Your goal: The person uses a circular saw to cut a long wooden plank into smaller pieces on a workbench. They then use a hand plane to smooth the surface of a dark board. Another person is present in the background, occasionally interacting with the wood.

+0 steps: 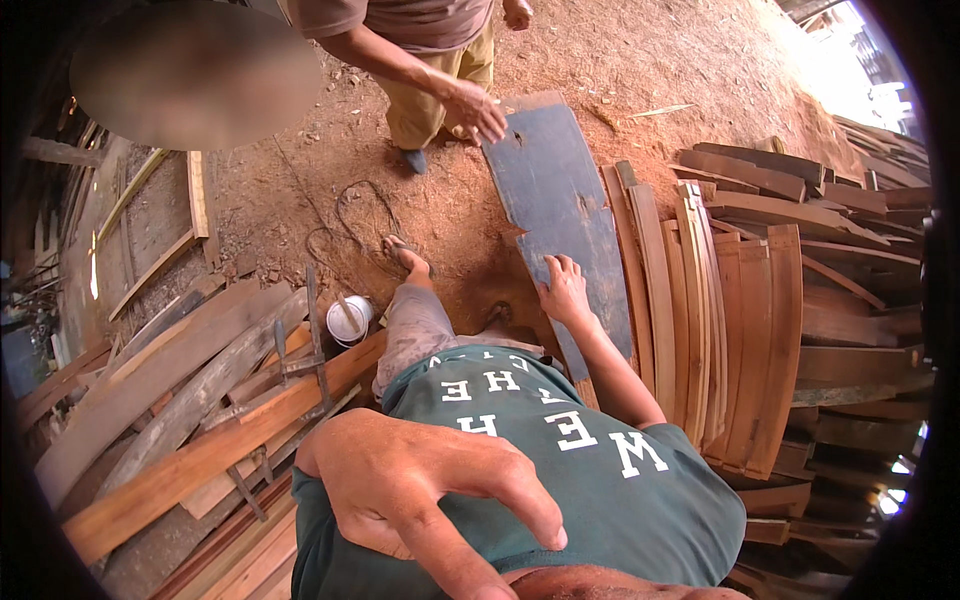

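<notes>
Dark blue-grey board (560, 205) is extending beneath the right hand (566, 292), running from just below its wrist to well beyond its fingertips. Those fingers are resting on the board's face near its left edge, slightly bent and close together; whether they are gripping that edge I cannot tell. A small notch is breaking the edge just beyond them.

Nearer the camera, the left hand (420, 470) is hanging before the green shirt (640, 530), its fingers parted and curving downward, with nothing showing between them.

Well ahead of the right fingertips, a co-worker's hand (476, 108) is hovering over or touching the board's far left corner; the contact is unclear. To the right of the right-hand fingers, brown planks (640, 285) are lining up just beside the board. Left of those fingers, a white bucket (348, 320) is sitting near stacked timber (230, 435), and a dark cord (340, 205) is looping across the reddish dirt floor (620, 65).
</notes>
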{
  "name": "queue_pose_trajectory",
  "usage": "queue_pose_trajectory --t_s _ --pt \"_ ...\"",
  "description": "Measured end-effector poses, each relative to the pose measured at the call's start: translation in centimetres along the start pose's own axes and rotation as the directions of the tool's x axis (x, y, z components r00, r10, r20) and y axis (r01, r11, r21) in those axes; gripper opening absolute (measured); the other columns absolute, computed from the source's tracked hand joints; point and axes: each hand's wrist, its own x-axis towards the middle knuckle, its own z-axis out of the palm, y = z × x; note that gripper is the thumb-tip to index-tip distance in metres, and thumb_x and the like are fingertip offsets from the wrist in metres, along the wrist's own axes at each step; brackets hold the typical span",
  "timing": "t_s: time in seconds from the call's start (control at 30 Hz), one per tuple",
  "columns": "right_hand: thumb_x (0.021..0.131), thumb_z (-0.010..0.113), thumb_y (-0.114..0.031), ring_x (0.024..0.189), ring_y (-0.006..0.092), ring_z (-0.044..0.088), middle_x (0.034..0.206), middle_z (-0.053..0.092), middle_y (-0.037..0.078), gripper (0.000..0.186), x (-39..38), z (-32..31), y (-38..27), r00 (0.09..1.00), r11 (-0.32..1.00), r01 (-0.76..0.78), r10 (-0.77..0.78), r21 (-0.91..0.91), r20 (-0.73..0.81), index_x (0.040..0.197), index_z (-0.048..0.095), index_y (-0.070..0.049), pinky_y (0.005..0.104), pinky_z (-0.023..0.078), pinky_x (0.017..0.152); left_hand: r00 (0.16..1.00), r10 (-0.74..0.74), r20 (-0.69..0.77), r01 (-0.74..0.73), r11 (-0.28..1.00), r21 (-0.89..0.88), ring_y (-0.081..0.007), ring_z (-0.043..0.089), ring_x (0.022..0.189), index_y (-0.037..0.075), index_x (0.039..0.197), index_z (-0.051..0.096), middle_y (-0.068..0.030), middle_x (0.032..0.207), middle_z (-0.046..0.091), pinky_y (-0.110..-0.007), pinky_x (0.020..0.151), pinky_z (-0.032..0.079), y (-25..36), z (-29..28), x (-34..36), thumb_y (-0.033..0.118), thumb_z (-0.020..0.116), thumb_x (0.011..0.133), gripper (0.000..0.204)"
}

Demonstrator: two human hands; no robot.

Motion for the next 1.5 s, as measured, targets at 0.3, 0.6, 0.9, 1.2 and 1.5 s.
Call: queue_pose_trajectory --t_s 0.3,0.6,0.9,1.2,1.5 --pt "0.09 0.069 -0.016 0.124 0.046 0.055 0.131 0.059 0.027 0.051 11.5 3.9 -10.4 0.933 0.989 0.146 -0.127 -0.031 0.337 0.137 0.056 -0.002 0.0541 0.047 0.105 0.999 -0.009 -0.035 0.011 0.998 0.057 -0.043 0.061 0.12 0.023 0.146 0.065 -0.0284 0.137 0.054 -0.05 0.1 0.05 13.1 -12.1 -3.4 0.003 0.068 0.089 0.06" --pt "0.097 0.064 -0.037 0.131 0.0432 0.058 0.136 0.064 0.027 0.051 21.7 12.8 -18.4 0.627 0.933 0.349 -0.297 0.081 0.72 0.135 0.064 -0.003 0.0498 0.047 0.111 0.997 0.008 -0.076 0.012 0.967 0.256 -0.0429 0.06 0.123 0.017 0.149 0.061 -0.0265 0.139 0.054 -0.052 0.102 0.049 29.9 -20.5 -7.8 -0.002 0.062 0.083 0.069" --pt "0.107 0.05 -0.054 0.139 0.0292 0.054 0.153 0.055 0.016 0.066 31.5 17.0 -19.9 0.61 0.554 -0.662 0.005 0.505 0.793 0.152 0.054 -0.005 0.0397 0.043 0.116 0.378 -0.122 -0.918 0.559 0.82 0.121 -0.0189 0.058 0.125 0.005 0.159 0.041 -0.0101 0.135 0.061 -0.034 0.108 0.048 30.2 -36.4 -21.7 0.003 0.065 0.097 0.066" --pt "0.112 0.041 -0.054 0.128 0.0241 0.06 0.144 0.063 0.009 0.068 43.4 18.1 -34.8 0.435 0.486 -0.764 -0.099 0.425 0.895 0.148 0.055 0.003 0.0385 0.044 0.115 -0.461 -0.29 -0.838 0.863 0.07 -0.5 -0.044 0.045 0.146 0.006 0.162 0.032 -0.0311 0.158 0.045 -0.047 0.121 0.036 21.0 -44.0 -50.7 0.062 0.067 0.091 0.098" --pt "0.09 0.072 -0.037 0.101 0.0361 0.074 0.103 0.076 0.027 0.038 68.7 31.8 -40.9 0.818 0.986 -0.02 -0.08 0.167 0.569 0.109 0.076 -0.004 0.0438 0.058 0.089 -0.644 0.001 -0.765 0.765 0.029 -0.643 -0.0483 0.041 0.148 -0.001 0.166 0.013 -0.0367 0.16 0.037 -0.047 0.122 0.035 35.2 -59.1 -49.1 0.07 0.066 0.089 0.117"
